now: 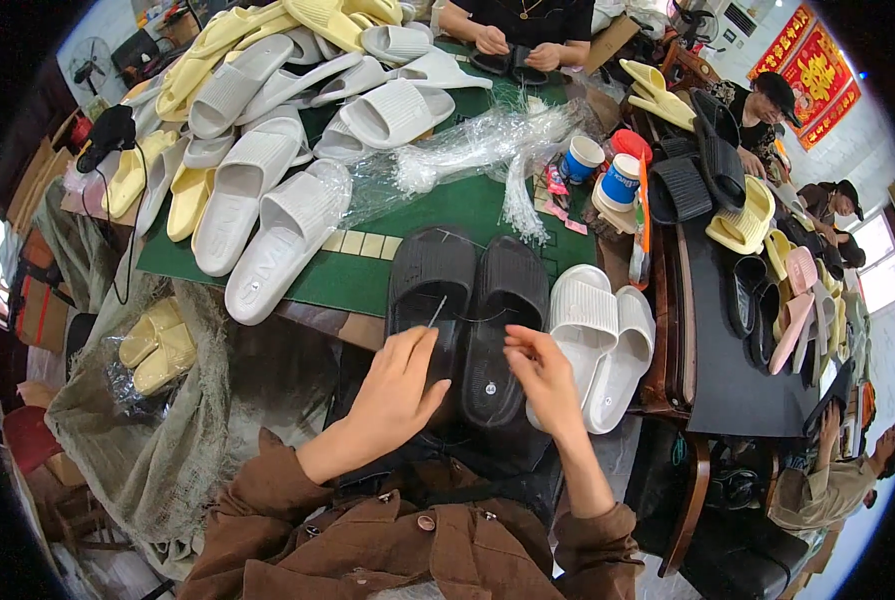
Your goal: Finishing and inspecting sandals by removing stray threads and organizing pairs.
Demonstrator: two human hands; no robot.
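Black slippers [470, 320] lying lengthwise off the bench's near edge; left hand [399, 385] pinching a thin pin [435, 312], right hand [539, 375] nearer, fingers loosely curled, holding nothing visible.

Under my left hand [399, 385] and right hand [545, 378], the black slides [467, 300] look matt, ribbed rubbery foam; upper centre, clear plastic wrap [467, 150] shines glossy on the smooth green mat [447, 205].
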